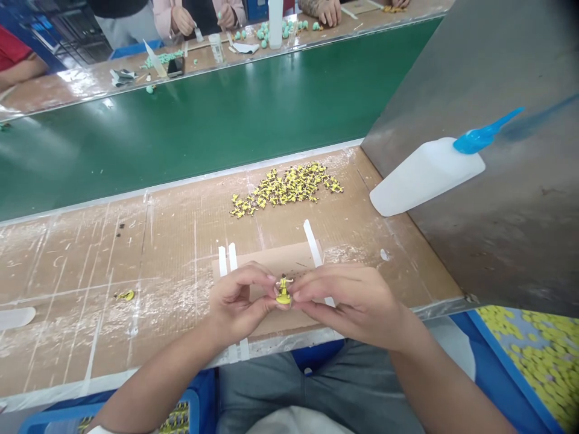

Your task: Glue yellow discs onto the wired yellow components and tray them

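A small yellow figurine (283, 286) with dark hair and a round yellow base stands upright between my fingertips, just above a cardboard sheet (266, 259) taped to the bench. My left hand (242, 298) pinches it from the left, thumb at the base. From the other side, my right hand (348, 298) closes thumb and fingers on its right edge. Beyond my hands lies a loose pile of yellow and black figurines (289, 188). One more yellow figurine (126, 295) rests on its side to the left.
A white bottle with a blue nozzle (427, 175) leans against the metal panel (511, 241) at right. Yellow discs (543, 355) fill a blue tray below. Another blue bin (194, 410) is at lower left. Across the green belt (203, 132), people handle pale green pieces (289, 27).
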The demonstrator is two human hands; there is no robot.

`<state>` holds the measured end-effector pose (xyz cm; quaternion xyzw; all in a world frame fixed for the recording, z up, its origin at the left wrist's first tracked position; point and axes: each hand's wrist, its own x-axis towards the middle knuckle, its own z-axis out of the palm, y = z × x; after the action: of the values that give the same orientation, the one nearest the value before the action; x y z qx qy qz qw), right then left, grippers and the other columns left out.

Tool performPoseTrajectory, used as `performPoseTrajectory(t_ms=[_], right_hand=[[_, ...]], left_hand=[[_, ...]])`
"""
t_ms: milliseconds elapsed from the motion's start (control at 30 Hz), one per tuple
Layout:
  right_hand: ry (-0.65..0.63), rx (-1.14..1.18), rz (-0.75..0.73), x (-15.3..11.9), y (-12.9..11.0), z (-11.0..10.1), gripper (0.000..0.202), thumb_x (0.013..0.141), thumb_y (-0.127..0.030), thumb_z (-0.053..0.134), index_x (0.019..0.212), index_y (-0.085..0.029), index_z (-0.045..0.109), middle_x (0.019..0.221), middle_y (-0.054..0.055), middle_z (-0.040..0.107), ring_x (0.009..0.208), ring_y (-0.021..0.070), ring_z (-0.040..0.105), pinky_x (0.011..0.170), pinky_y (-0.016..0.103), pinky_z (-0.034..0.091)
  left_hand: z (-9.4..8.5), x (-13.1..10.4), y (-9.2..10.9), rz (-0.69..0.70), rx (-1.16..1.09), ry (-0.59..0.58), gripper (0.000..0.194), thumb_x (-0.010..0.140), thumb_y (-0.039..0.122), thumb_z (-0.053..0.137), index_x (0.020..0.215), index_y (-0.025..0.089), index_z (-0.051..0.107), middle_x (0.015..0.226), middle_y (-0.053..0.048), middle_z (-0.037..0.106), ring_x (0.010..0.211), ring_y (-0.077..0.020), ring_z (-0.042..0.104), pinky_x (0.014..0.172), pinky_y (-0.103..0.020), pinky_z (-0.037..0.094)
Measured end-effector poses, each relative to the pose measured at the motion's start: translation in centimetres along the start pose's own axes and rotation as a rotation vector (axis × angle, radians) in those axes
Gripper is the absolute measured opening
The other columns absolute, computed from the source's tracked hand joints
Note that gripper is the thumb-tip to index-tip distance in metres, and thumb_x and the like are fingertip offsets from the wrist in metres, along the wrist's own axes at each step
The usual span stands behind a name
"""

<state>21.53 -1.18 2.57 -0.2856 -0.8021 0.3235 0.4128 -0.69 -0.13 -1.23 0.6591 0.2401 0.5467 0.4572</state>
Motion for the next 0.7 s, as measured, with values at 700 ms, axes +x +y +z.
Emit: performPoseTrajectory(t_ms=[700], right_hand=[[-0.077, -0.103, 0.062, -0.25, 0.06, 0.33, 0.007, 0.096, -0.011, 0.058, 0.099, -0.016, 0.06, 0.095, 0.006, 0.069, 0.089, 0.0146, 0.065, 0.082, 0.026, 0.053]], left_hand=[[0.02, -0.5, -0.03, 0.191, 0.28, -0.112, 0.072, 0.08, -0.005, 0.066, 0.143, 0.02, 0.039, 0.085, -0.003, 0.067, 0.078, -0.0151, 0.065, 0.074, -0.031, 0.057]])
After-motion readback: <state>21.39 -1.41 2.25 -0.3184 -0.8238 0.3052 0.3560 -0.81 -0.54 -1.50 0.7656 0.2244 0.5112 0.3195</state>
